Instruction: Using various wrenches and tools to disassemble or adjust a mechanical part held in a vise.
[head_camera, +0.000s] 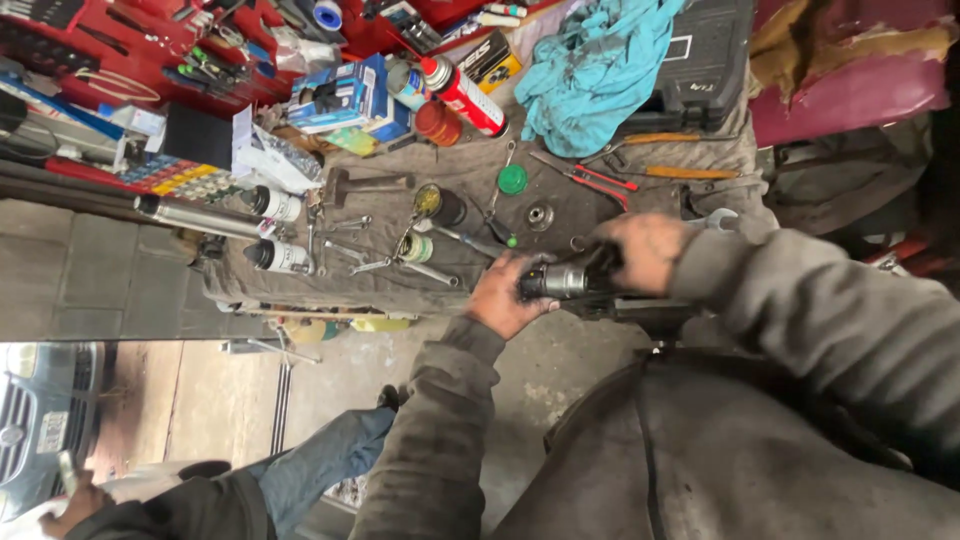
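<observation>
While the left hand (505, 297) wraps around one end of a metal cylinder (556, 281), the right hand (640, 250) clamps its dark far end. Both sit at the near edge of the cloth-covered worktop (300, 285).

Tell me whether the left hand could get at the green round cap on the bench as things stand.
Probably yes, but not right away. The green cap lies uncovered on the cloth-covered bench, just beyond the left hand, with only small tools between. That hand's grip is busy on the dark cylindrical part.
</observation>
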